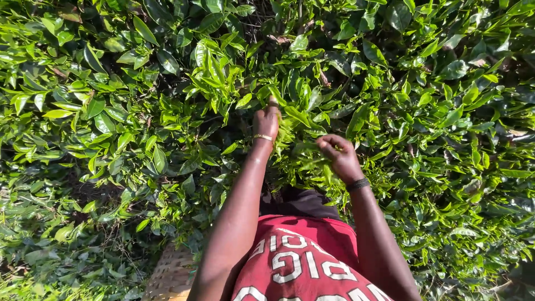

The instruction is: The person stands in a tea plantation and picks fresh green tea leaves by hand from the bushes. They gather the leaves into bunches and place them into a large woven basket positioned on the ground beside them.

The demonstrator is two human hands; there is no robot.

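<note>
Hands are working in the top of a dense, glossy green tea bush (167,111), and both are busy. The left hand (266,120), with a thin gold bangle (263,137) at the wrist, is reaching forward and closing around a clump of pale green young leaves (285,129) — the fingers are wrapped narrow about it, holding what looks like a small gathered handful. The right hand (340,156), wearing a dark wristband (358,183), is curling its fingertips in a pinch on a slender shoot (312,163) just in front of the person's red printed shirt (301,262); how much it is holding I cannot tell.

Doing this well is, as I judge it, a matter of taking only the soft, lighter tips — the darker, tougher leaves lower down are staying on the plant. Pinching with fingertips rather than tearing is probably keeping stems clean. A woven tan basket (170,276) is showing at the lower edge, beside the left arm, near for dropping the 2 handfuls.
</note>
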